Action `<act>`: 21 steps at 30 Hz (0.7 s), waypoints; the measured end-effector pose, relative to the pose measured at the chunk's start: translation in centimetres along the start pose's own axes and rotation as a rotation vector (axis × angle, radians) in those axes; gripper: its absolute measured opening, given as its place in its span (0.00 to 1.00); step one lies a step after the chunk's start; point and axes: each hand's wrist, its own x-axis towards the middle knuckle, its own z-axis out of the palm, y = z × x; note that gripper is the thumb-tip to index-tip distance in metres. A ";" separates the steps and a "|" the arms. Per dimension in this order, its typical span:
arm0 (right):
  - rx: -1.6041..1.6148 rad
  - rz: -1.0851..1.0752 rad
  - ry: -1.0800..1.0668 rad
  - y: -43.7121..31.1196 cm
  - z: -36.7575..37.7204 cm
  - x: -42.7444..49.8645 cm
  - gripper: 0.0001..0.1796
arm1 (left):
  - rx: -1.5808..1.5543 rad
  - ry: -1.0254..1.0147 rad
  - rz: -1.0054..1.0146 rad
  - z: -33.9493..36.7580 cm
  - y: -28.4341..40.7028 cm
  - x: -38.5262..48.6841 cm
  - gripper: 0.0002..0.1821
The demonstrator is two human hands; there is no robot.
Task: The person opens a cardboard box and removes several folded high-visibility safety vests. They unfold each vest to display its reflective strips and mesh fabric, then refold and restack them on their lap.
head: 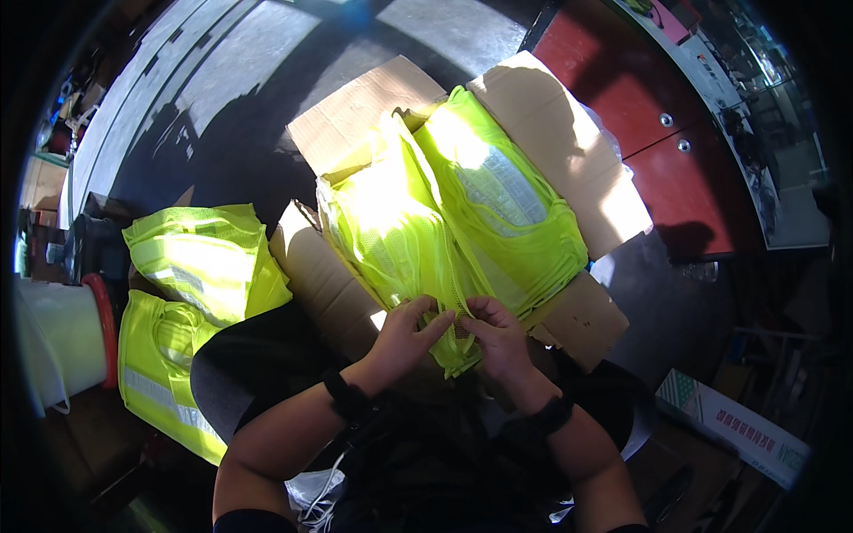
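An open cardboard box stands before me with its flaps spread. On top of it lies a yellow-green mesh safety vest, its near end hanging over the box's front edge. My left hand pinches the vest's edge between thumb and fingers. Close beside it, my right hand grips another edge of the same mesh. To the right, a stack of folded safety vests with silver reflective bands fills that side of the box. Strong sunlight washes out parts of the fabric.
At my left are more reflective vests in folded piles, beside a white bucket with a red rim. A red cabinet stands at the far right. Lower right lies a long printed carton. My knee borders the left piles.
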 end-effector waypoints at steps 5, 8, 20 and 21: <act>0.074 0.012 0.011 0.0 -0.1 0.1 0.11 | -0.110 -0.038 -0.061 0.2 -0.4 0.2 0.12; -0.257 -0.170 -0.068 0.5 0.2 0.0 0.12 | -0.198 -0.059 -0.093 0.2 -0.8 0.3 0.11; 0.280 -0.101 0.318 -4.5 -3.8 1.8 0.10 | -0.219 0.048 -0.118 0.2 -2.2 0.6 0.10; 0.293 -0.065 0.307 -4.5 -3.8 1.8 0.10 | -0.187 0.042 -0.126 0.1 -2.0 0.6 0.10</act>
